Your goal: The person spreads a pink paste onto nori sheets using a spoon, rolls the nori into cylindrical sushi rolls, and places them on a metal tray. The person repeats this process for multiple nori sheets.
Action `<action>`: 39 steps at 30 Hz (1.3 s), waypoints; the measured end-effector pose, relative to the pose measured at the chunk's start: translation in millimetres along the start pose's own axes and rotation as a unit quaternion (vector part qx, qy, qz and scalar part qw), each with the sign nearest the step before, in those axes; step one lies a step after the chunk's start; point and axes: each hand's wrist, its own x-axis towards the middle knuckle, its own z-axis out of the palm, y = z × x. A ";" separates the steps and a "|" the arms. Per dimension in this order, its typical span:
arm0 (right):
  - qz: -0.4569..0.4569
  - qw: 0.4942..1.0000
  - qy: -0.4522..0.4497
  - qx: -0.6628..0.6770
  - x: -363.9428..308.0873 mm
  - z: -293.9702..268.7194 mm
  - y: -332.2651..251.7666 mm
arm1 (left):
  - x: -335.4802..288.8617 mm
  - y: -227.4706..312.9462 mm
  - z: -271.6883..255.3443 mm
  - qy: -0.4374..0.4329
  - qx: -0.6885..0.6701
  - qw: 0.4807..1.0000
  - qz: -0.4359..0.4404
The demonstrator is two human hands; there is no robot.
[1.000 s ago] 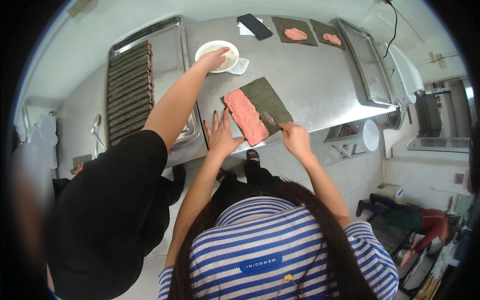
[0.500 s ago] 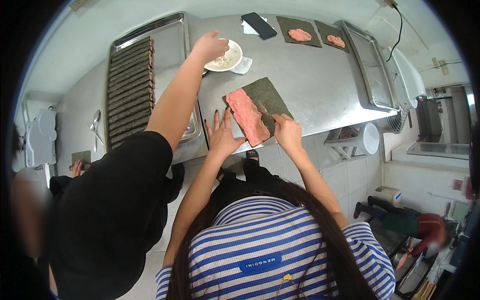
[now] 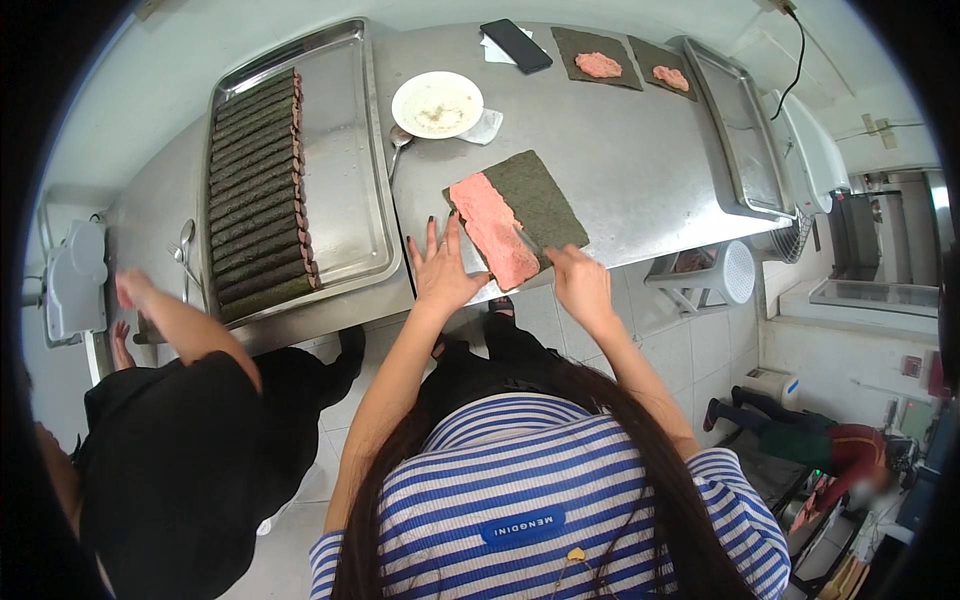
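A dark green seaweed sheet (image 3: 540, 195) lies at the table's near edge, a long band of pink meat paste (image 3: 490, 225) covering its left part. My left hand (image 3: 442, 272) is open, its fingers spread flat along the sheet's left edge, the thumb by the paste's near end. At the sheet's lower right, my right hand (image 3: 580, 285) is closed round a slim metal utensil (image 3: 527, 240). The utensil's tip rests on the paste's right side; whether it is a knife or a spoon handle I cannot tell.
On the left stands a metal tray (image 3: 345, 180) with several seaweed rolls (image 3: 258, 195). A white bowl (image 3: 438, 105), a spoon (image 3: 399, 140) and a phone (image 3: 517, 45) lie further back. Two seaweed sheets with paste lumps (image 3: 598, 65) sit beside another tray (image 3: 735, 130). A co-worker's arm (image 3: 190, 325) is at left.
The co-worker's arm has drawn back from the white bowl to the far left, uncovering the tray and spoon. My utensil's tip has moved toward me onto the paste; my left hand stays put.
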 end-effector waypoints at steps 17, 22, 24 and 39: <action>0.012 0.999 0.037 0.024 59.7 19.2 -1.3 | 1.8 3.1 -0.1 -0.008 0.003 1.000 -0.002; -0.020 0.999 -0.039 -0.029 55.9 21.3 -3.6 | 3.3 5.1 -2.3 -0.024 0.007 1.000 -0.011; -0.068 0.996 -0.042 -0.036 41.8 10.1 -9.0 | 1.4 2.4 -3.2 -0.018 0.007 1.000 -0.016; -0.207 0.970 0.002 -0.126 114.7 39.0 -7.4 | 2.2 4.4 -1.8 -0.008 0.021 1.000 -0.007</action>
